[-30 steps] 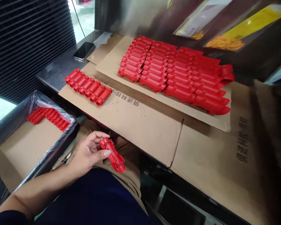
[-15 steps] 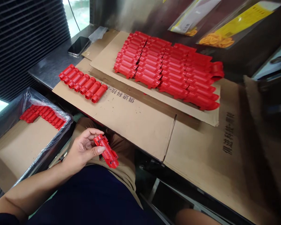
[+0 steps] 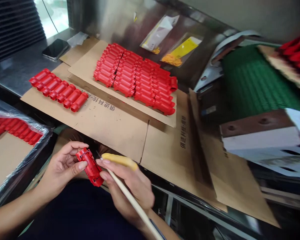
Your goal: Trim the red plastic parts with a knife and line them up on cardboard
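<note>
My left hand (image 3: 62,168) is closed around one end of a red plastic tube-like part (image 3: 91,168), with cut-outs and dark edges on the side facing me. The thumb presses on its face. Close beside the part, my right hand (image 3: 130,186) grips a thin brush (image 3: 131,198) with a long pale handle and a fine dark tip. A yellow finger cover (image 3: 121,160) lies along one finger of that hand. The dark tip points toward the red part; whether it touches I cannot tell.
Rows of red parts (image 3: 135,76) lie on cardboard (image 3: 125,130) across the bench, with a shorter row (image 3: 58,89) at left. A plastic-lined bin (image 3: 46,133) stands lower left. A phone (image 3: 55,49) lies behind. At right is a green ribbed surface (image 3: 260,83) beside metal plates.
My right hand has come up from the lower edge with the brush, beside the red part. My left hand still holds the part. The view has swung right, showing the green ribbed surface.
</note>
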The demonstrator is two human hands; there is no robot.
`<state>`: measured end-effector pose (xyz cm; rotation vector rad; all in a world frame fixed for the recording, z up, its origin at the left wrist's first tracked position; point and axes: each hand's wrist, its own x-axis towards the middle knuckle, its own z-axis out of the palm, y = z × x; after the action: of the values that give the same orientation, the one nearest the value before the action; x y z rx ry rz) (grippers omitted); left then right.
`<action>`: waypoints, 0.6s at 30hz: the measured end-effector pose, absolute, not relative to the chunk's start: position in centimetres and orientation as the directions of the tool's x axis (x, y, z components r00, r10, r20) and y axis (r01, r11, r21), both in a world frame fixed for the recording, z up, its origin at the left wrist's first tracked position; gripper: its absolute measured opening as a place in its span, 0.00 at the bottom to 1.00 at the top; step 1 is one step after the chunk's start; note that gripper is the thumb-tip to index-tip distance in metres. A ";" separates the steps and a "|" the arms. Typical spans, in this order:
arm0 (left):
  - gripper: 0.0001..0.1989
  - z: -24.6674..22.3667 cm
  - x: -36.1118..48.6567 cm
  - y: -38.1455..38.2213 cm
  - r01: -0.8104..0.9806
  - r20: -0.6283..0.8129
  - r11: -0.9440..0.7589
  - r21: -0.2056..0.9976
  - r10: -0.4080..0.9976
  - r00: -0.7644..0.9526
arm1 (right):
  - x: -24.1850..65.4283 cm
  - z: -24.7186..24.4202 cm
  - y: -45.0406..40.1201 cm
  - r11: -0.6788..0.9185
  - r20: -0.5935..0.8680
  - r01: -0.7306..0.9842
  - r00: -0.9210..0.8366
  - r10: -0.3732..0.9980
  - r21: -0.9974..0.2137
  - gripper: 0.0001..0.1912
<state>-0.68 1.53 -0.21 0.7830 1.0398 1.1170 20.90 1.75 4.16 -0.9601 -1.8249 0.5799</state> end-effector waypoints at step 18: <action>0.18 0.1 0.5 0.8 -0.304 -0.337 0.316 0.899 0.941 -0.019 | 19.3 -0.3 2.4 0.586 0.560 0.174 -0.176 0.810 -0.792 0.14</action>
<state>0.51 0.82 0.12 0.7111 1.1778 1.1363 19.28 2.39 -0.30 -0.8253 -1.6832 0.7000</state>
